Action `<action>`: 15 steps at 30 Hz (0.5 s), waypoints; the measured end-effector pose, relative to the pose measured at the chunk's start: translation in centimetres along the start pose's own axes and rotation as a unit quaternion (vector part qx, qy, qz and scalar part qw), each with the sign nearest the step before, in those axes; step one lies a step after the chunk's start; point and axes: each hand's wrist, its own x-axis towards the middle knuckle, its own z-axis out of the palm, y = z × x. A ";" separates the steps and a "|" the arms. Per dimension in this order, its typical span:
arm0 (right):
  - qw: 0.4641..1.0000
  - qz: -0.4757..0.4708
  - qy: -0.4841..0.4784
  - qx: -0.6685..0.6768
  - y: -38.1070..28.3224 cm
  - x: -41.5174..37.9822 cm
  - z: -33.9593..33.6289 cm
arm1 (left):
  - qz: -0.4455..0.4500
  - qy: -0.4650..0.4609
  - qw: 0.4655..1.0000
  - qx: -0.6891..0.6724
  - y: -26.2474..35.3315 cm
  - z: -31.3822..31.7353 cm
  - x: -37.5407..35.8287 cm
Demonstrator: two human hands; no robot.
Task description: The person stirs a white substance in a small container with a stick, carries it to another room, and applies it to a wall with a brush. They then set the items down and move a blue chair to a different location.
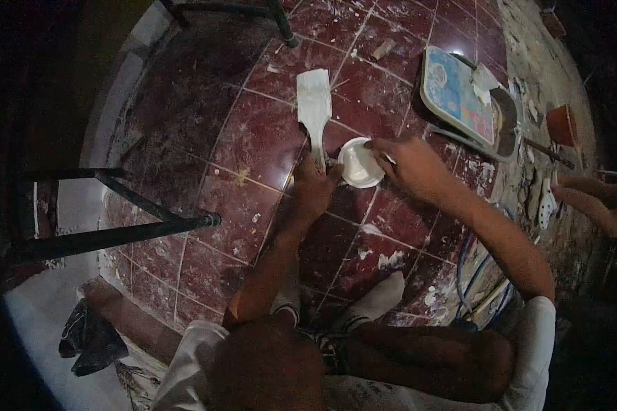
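Observation:
My left hand [314,183] is closed round the handle of a wide, white-coated brush [314,99], whose flat head points away from me. Just right of that hand is a small white cup [360,163] with white material inside; the left thumb is close to its rim. My right hand [406,164] is closed at the cup's right side, with fingers at the rim. A thin pale piece shows by the right fingers, too small to name. The far side of the right hand's grip is hidden.
Dark metal legs [116,233] stand at the left on the stained red tiles [247,212]. A blue tray-like lid [452,89] lies over a grey container at the upper right. Blue hoses [465,267] lie at the lower right. Another person's legs [589,198] show at the far right.

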 end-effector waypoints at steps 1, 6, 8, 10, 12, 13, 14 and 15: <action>0.999 0.008 0.014 0.044 0.0 0.0 0.2 | -0.070 -0.047 0.996 -0.027 0.6 -0.4 0.1; 0.995 0.007 -0.071 -0.076 -0.9 -0.1 -0.9 | 0.001 -0.002 0.999 -0.050 0.0 0.7 0.5; 0.997 -0.007 0.042 0.068 -0.4 -0.2 0.1 | 0.008 0.023 0.999 -0.045 -0.6 0.8 0.5; 0.998 -0.036 0.016 0.057 0.3 -0.4 0.4 | -0.035 -0.037 0.998 -0.045 -0.8 0.4 0.7; 0.997 -0.067 -0.008 0.041 0.0 -0.2 0.0 | -0.030 -0.049 0.996 -0.072 -0.7 0.2 0.5; 1.000 -0.021 -0.007 -0.007 -0.7 -0.1 -0.8 | -0.011 -0.043 0.994 -0.098 -0.6 0.2 0.4; 0.998 0.026 -0.005 -0.056 -1.1 -0.1 -1.2 | -0.011 -0.042 0.994 -0.098 -1.1 0.5 0.6; 0.998 0.026 -0.004 -0.056 -0.8 -0.1 -0.6 | -0.004 -0.042 0.996 -0.078 -2.1 1.0 1.0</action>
